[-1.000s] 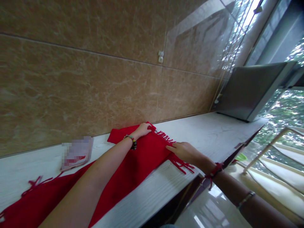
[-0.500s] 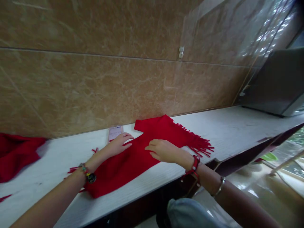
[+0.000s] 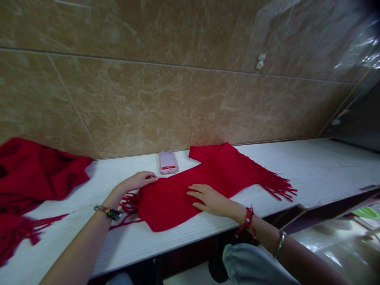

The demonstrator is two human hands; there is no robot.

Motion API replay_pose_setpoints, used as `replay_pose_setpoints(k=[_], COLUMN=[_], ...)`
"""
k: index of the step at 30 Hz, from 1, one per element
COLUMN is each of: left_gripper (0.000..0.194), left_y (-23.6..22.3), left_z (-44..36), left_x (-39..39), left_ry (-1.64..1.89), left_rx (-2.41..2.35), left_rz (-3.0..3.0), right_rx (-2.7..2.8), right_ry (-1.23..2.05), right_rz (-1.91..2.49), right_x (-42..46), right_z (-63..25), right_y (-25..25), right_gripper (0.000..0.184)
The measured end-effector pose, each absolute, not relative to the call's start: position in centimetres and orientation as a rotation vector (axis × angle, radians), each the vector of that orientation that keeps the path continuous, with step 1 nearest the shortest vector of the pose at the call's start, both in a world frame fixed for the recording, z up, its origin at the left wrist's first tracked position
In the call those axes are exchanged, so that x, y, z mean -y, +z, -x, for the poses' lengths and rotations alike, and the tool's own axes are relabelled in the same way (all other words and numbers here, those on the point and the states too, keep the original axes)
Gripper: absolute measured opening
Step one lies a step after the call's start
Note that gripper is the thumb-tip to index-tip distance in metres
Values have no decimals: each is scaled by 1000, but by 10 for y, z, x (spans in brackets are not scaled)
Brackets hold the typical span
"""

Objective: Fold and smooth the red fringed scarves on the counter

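A red fringed scarf (image 3: 173, 200) lies across the white table, with tassels at both its left and right ends. At its upper left edge my left hand (image 3: 141, 181) has its fingers curled together, pinching the cloth by the look of it; the fingertips are partly hidden. My right hand (image 3: 212, 200) rests palm down on the middle of the scarf, fingers stretched out and slightly apart. Toward the wall, the far part of the scarf is folded over at an angle.
A second red cloth with tassels (image 3: 44, 170) lies heaped at the left. Against the tiled wall (image 3: 142, 103) is a phone (image 3: 168, 162), just behind the scarf. The white table's (image 3: 124, 253) front edge runs close to my legs. A dark box-like object (image 3: 362, 118) stands at the far right.
My left hand has drawn back leftward to the scarf's left end, and its fingers have closed. The right hand stays on the cloth. The view has turned left, showing more of the second red cloth.
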State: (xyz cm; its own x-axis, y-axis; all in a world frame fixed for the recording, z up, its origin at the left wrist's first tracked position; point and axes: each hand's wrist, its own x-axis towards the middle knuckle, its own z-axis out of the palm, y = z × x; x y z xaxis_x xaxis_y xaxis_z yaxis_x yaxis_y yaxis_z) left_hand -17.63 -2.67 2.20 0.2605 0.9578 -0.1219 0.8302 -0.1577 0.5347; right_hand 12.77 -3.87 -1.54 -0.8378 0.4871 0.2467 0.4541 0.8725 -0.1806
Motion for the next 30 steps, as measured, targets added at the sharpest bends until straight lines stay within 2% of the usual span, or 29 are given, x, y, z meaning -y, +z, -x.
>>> replay_pose_setpoints(k=[5,10,16,20,26,30], left_gripper=[41,39,37,35,38,44], left_y=[23,16,12,18,34,32], left_z=[201,196,176,178,186,187], left_x=[31,27,22,30,45,42], left_ry=[423,481,379,336,576,476], left_rx=[-1698,-1941,-1653,-1617,-1471,-1556], left_rz=[-1792,-1854,-1967,-1941,-1699,-1641], right_rx=[2730,2730,2591,2688,2774,2778], right_ry=[169,130,122,92,101,107], right_rz=[700,665,869,1029,1044,1028], right_x=[40,33,-4,-30,-46,-46], right_z=[-129,-124,-91,-66,-55,-61], right_y=[-22,-15,9,11,2,9], right_gripper=[37,31,27,28,23,20])
